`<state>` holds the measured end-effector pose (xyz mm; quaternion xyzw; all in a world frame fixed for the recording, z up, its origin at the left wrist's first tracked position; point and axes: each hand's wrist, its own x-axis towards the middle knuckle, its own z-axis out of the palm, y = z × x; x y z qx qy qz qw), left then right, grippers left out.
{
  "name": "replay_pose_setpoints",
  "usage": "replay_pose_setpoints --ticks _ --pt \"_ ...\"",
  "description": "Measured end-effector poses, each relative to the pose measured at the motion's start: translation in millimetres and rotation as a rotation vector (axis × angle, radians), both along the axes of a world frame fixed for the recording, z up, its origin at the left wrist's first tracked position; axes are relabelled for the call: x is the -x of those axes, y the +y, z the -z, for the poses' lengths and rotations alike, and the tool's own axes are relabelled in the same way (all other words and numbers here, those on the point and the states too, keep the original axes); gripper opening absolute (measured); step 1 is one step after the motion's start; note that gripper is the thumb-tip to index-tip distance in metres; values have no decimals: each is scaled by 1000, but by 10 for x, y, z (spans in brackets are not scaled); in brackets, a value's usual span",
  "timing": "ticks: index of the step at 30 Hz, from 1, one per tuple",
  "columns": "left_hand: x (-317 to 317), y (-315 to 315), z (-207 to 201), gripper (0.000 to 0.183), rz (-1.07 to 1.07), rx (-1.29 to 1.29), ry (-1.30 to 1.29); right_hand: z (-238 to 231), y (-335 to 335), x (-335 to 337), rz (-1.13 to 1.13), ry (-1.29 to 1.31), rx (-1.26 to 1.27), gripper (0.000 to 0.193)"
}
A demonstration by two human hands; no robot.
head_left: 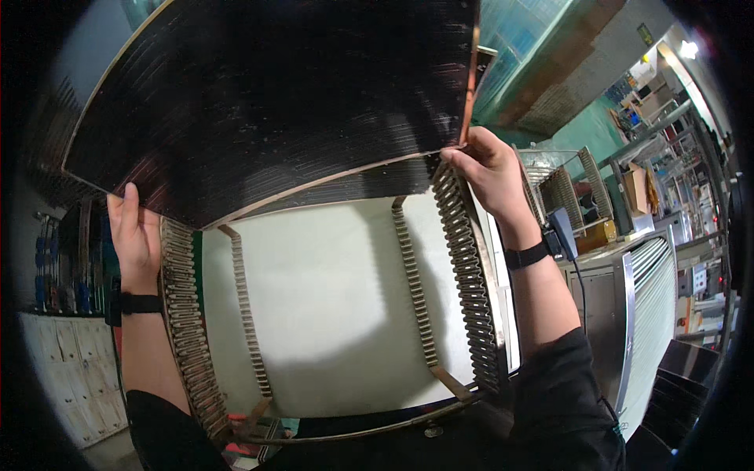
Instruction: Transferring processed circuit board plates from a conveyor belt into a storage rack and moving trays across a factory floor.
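Observation:
A large black panel (275, 94) with thin copper-coloured edges fills the top of the head view, tilted above a slotted rack (471, 290). My left hand (135, 235) grips its lower left corner, thumb on the front face and the fingers partly hidden behind. At the lower right corner my right hand (493, 169) pinches the edge between thumb and fingers. Toothed metal strips line both sides of the rack, with two narrower notched strips between them over a white surface (322, 298). Below the panel's lower edge shows another dark strip (345, 188), perhaps a second panel.
To the right stands a rack of pale, closely stacked sheets (648, 322). Beyond it are a wire rack (577, 188) and a cardboard box (638, 188). White lockers (71, 369) are at the lower left. A cable (583, 306) hangs from the device on my right wrist.

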<state>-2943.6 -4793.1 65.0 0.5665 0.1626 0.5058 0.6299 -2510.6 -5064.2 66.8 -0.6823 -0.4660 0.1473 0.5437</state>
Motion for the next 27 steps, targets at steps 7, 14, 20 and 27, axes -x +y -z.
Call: replay_pose_setpoints --ticks 7,14,20,27 --pt "52 11 17 41 -75 13 33 14 26 -25 -69 172 -20 10" --pt "-65 -88 -43 38 -87 32 9 55 -28 28 4 200 -56 11" --pt "-81 -122 -80 18 -304 12 238 13 -118 5 110 132 -116 14" --pt "-74 -125 -132 29 -27 31 -28 -8 21 30 65 121 -27 10"
